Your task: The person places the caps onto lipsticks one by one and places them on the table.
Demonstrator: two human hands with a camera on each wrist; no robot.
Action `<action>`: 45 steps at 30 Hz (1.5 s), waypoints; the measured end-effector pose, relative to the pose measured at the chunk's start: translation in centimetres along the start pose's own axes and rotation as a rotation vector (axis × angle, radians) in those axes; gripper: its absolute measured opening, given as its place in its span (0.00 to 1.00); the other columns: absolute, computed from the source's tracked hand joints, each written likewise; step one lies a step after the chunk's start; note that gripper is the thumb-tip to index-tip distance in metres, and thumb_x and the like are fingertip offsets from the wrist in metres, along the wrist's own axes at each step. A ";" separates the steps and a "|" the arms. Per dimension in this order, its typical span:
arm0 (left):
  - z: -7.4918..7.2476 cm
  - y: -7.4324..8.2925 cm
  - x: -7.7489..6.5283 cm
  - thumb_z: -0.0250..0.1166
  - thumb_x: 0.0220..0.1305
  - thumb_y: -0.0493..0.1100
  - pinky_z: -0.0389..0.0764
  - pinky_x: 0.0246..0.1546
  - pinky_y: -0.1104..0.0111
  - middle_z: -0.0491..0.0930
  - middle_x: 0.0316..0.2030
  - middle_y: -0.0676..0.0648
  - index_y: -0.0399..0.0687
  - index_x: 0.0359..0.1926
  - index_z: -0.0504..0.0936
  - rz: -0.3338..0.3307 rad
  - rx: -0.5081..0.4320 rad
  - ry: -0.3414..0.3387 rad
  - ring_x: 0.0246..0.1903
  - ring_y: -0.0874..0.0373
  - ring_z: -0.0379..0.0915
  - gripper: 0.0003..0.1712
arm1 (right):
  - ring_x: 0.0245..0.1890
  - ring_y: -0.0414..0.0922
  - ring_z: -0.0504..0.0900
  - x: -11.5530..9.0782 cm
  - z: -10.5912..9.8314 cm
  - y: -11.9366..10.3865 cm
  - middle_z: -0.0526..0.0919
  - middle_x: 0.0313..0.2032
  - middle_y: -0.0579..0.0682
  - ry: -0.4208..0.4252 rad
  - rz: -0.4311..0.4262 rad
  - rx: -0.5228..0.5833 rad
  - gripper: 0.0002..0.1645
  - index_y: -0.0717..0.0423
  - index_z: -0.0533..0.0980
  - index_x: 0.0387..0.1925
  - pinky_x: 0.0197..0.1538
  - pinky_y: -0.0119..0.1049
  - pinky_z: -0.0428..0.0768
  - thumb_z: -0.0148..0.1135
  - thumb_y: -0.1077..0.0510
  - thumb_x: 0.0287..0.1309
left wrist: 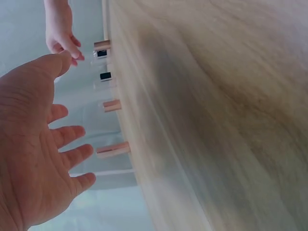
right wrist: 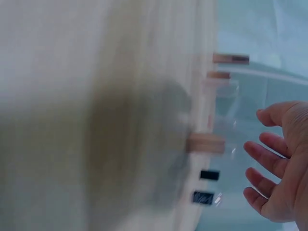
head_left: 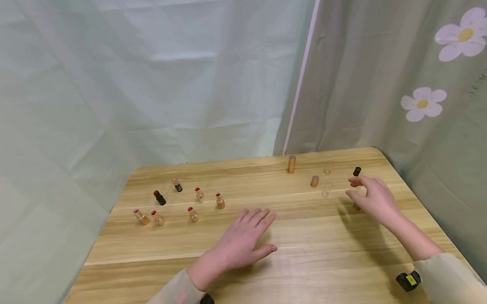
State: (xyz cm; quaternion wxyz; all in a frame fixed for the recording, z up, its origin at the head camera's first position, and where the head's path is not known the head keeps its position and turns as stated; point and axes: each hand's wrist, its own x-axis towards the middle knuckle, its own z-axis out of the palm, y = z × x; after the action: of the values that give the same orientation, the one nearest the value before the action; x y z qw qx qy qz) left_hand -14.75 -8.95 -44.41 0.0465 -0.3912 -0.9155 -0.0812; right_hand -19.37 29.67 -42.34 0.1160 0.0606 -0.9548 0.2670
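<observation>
My left hand hovers palm down over the middle of the table, fingers straight and thumb spread, holding nothing. At the right, my right hand hangs over a copper-coloured cap, which it partly hides. Its thumb and fingers are apart with nothing between them, as the right wrist view shows of the same hand. Just beyond its fingers stands a black cap. To its left are a clear cap, another clear cap, a short copper cap and a taller copper cap.
Several uncapped lipsticks stand on the left of the wooden table, among them a black one, a pink one with a black base and a copper one. A pale curtain hangs behind the table's far edge.
</observation>
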 end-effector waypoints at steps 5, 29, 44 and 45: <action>0.6 0.4 0.4 0.44 0.62 0.71 0.42 0.66 0.53 0.51 0.70 0.50 0.58 0.73 0.45 0.085 0.055 -0.034 0.68 0.53 0.43 0.44 | 0.49 0.60 0.68 -2.0 -0.2 2.2 0.80 0.46 0.57 0.016 0.061 -0.082 0.35 0.58 0.74 0.52 0.44 0.56 0.65 0.55 0.34 0.56; 2.0 5.1 5.3 0.40 0.62 0.71 0.63 0.59 0.59 0.67 0.60 0.54 0.57 0.68 0.60 0.124 0.012 -0.114 0.59 0.57 0.63 0.40 | 0.42 0.60 0.70 -2.7 2.4 4.6 0.83 0.36 0.50 0.017 0.110 -0.155 0.18 0.49 0.76 0.39 0.42 0.58 0.59 0.63 0.42 0.53; 2.2 4.9 4.9 0.41 0.62 0.71 0.63 0.59 0.60 0.67 0.60 0.54 0.58 0.68 0.59 0.116 -0.005 -0.112 0.59 0.58 0.63 0.39 | 0.39 0.60 0.71 -3.1 2.8 5.1 0.83 0.33 0.52 0.134 0.083 -0.181 0.13 0.51 0.79 0.34 0.53 0.63 0.52 0.67 0.49 0.49; 2.2 4.9 4.9 0.41 0.62 0.71 0.63 0.59 0.60 0.67 0.60 0.54 0.57 0.68 0.59 0.115 -0.005 -0.112 0.59 0.59 0.63 0.39 | 0.39 0.60 0.71 -3.1 2.8 5.1 0.83 0.33 0.52 0.133 0.084 -0.181 0.13 0.51 0.78 0.34 0.53 0.63 0.53 0.67 0.49 0.49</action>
State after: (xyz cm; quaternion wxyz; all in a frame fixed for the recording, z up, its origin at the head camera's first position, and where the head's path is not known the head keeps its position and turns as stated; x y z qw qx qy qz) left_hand -14.62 -1.74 -45.32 -0.0011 -0.4472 -0.8925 -0.0586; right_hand -17.77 32.71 -47.93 0.1726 -0.0079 -0.9669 0.1878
